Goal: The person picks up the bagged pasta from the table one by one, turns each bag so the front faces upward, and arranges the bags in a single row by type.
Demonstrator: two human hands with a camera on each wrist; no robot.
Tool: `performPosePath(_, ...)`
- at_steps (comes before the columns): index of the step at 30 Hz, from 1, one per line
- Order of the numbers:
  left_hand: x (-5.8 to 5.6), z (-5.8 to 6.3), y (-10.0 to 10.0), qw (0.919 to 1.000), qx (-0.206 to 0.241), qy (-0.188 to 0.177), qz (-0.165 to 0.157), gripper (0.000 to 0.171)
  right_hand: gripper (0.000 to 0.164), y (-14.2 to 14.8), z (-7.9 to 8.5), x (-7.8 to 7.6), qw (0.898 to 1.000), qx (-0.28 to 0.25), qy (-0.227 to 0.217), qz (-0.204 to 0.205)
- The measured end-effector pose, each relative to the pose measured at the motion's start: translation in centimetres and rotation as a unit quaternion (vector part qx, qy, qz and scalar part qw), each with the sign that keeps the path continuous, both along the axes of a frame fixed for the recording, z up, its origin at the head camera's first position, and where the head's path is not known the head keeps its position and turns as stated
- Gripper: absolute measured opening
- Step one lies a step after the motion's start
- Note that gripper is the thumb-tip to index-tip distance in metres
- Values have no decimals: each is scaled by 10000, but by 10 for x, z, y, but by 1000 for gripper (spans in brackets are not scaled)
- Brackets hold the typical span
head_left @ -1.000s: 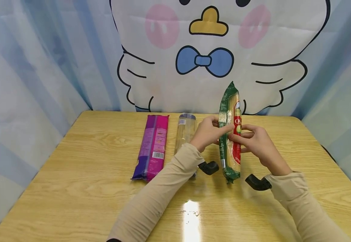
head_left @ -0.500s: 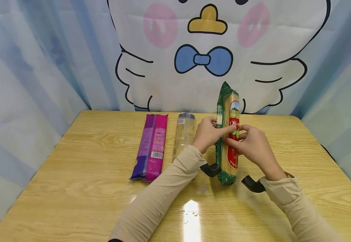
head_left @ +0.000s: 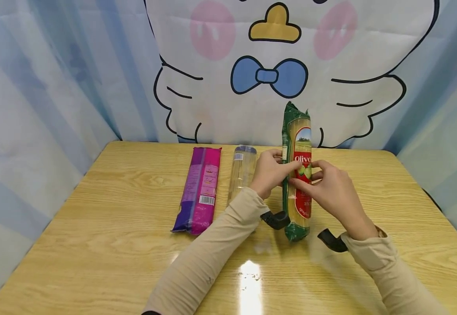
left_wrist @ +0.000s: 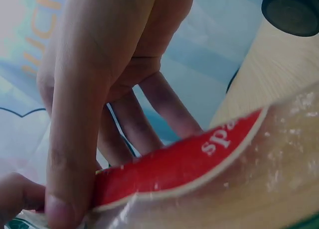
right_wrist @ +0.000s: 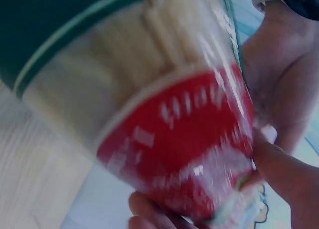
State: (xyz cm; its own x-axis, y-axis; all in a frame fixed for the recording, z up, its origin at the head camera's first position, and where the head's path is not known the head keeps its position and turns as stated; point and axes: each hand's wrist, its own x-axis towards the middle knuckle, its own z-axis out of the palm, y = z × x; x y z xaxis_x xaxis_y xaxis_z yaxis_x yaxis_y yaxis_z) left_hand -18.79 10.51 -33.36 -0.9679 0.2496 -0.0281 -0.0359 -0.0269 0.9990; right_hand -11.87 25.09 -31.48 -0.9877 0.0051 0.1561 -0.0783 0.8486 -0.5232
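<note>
Both hands hold a packet of spaghetti [head_left: 302,197] with green ends and a red label, its long side nearly upright in the head view. My left hand [head_left: 269,173] grips its left side, thumb across the front. From the right, my right hand [head_left: 332,188] pinches it, thumb on the front and fingers along the far edge. The right wrist view has the packet's red label [right_wrist: 184,134] close up, with strands showing through the clear film. In the left wrist view a thumb [left_wrist: 72,139] presses the packet beside the label.
On the wooden table [head_left: 114,227] a pink and purple packet [head_left: 198,190] lies to the left. Beside it is a clear packet [head_left: 242,170] of pale strands, partly covered by my left arm. A printed curtain [head_left: 220,109] hangs behind the table.
The spaghetti packet has turned about its long axis, so the red label that was edge-on now faces the head camera more. Both hands have stayed on it.
</note>
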Motion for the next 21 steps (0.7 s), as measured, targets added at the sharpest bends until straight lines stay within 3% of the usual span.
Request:
performPosePath(5, -1, 1, -4, 9986, 437, -259, -117, 24, 80, 8, 4, -1, 9994, 72, -328, 64)
performPosePath(9, -2, 4, -7, 9977, 576, -253, -239, 26, 75, 19, 4, -8, 9934, -766, -756, 402)
performPosePath(11, -2, 5, -9, 9974, 616, -241, -274, 27, 71, 25, 1, -13, 9823, -1384, -1051, 699)
performPosePath(14, -3, 6, -11, 9970, 687, -261, -259, 28, 65, 35, -4, -18, 9579, -2192, -1493, 1098)
performPosePath(21, -5, 2, -14, 9953, 866, -292, -316, 32, 63, 45, -20, -25, 9198, -3047, -1898, 1586)
